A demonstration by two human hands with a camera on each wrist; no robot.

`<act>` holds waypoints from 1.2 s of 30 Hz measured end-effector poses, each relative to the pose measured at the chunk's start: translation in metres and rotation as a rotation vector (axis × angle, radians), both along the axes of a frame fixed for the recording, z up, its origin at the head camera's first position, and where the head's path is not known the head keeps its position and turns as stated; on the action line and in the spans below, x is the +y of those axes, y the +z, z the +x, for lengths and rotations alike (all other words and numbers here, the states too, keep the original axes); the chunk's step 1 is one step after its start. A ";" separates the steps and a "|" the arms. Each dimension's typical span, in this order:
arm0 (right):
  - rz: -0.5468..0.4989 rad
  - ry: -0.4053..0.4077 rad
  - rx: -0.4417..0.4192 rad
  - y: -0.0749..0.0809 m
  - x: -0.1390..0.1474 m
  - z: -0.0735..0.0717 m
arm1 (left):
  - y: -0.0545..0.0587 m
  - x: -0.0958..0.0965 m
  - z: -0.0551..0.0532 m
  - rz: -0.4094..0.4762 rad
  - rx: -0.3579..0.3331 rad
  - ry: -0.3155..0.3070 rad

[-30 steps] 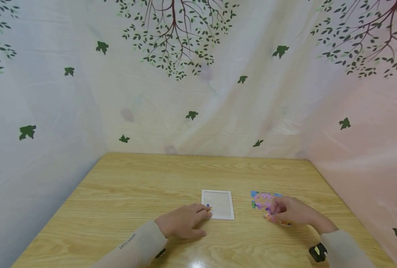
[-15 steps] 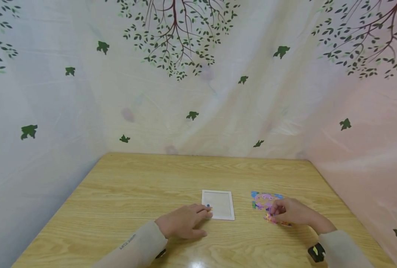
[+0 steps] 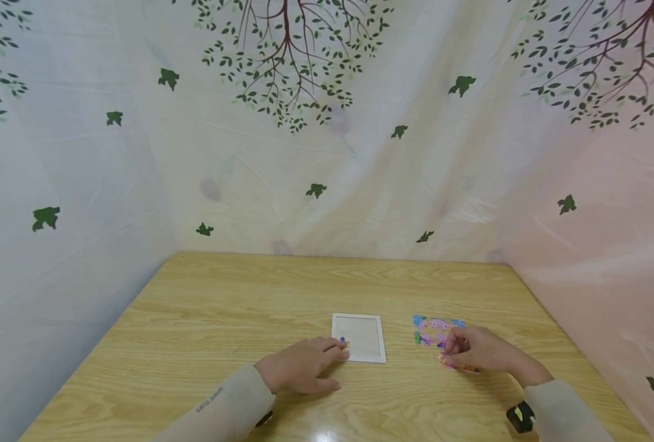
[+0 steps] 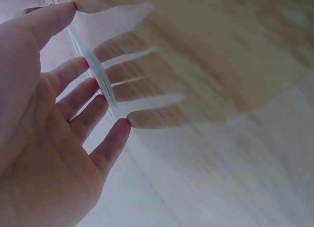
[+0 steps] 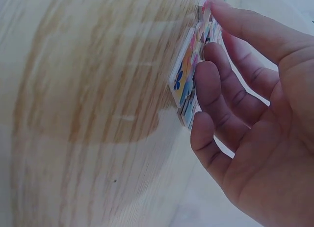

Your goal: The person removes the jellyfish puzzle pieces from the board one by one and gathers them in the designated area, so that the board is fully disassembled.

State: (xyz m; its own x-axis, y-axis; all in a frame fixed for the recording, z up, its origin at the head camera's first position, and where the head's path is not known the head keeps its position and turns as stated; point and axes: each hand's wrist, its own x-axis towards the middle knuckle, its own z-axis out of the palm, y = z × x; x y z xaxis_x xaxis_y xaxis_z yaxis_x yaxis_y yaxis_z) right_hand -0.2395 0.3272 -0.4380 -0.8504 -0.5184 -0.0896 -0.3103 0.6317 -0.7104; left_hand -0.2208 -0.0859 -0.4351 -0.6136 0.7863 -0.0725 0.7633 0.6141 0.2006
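Note:
A white-rimmed square puzzle tray [image 3: 383,341] lies on the wooden table, with a small coloured puzzle piece [image 3: 343,339] in its near left corner. My left hand [image 3: 303,365] rests on that corner with fingers extended, partly covering it. In the left wrist view its fingertips [image 4: 120,126] touch the tray's edge [image 4: 104,82]. To the right lies a group of colourful puzzle pieces [image 3: 434,330] with a pink cartoon face. Over their near side, my right hand [image 3: 484,350] pinches a pink puzzle piece [image 3: 443,358], largely hidden by the fingers. Other pieces [image 5: 182,72] lie beside the curled fingers.
The wood-grain table [image 3: 238,294] reaches back to a pale curtain [image 3: 238,159] printed with leaves and branches, which also hangs along both sides. Bare tabletop separates the tray from the pieces. A black wrist device [image 3: 521,417] sits under the right cuff.
My right hand has made only a slight movement at the near pieces, and the pink piece by its fingertips has shifted a little. The left hand and the tray have stayed put.

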 end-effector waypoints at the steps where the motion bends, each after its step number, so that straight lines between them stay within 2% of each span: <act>1: -0.002 0.003 0.001 0.001 0.000 0.000 | 0.000 0.000 0.000 0.000 -0.004 0.001; 10: 0.011 0.005 0.030 0.004 -0.010 -0.005 | -0.002 -0.001 0.000 -0.002 -0.006 0.003; 18: 0.011 0.069 0.069 0.005 -0.031 -0.014 | -0.003 -0.002 -0.001 0.015 0.009 -0.002; 21: 0.003 0.086 0.061 0.004 -0.044 -0.017 | -0.003 -0.003 -0.001 0.025 0.012 0.001; 26: 0.031 0.102 0.110 0.003 -0.069 -0.022 | -0.004 -0.004 -0.001 0.040 0.013 0.002; 29: 0.017 0.127 0.110 0.004 -0.086 -0.024 | -0.003 -0.005 0.000 0.043 0.013 0.002; 36: -0.019 0.161 0.082 0.001 -0.123 -0.029 | -0.002 -0.006 0.000 0.036 -0.039 0.021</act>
State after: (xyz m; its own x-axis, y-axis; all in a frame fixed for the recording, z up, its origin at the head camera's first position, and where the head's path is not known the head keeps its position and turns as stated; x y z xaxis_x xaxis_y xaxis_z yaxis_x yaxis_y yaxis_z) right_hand -0.2689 0.2046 -0.4371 -0.7602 -0.6496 -0.0120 -0.4638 0.5555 -0.6902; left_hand -0.2211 -0.0918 -0.4375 -0.6276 0.7755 -0.0685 0.7411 0.6221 0.2525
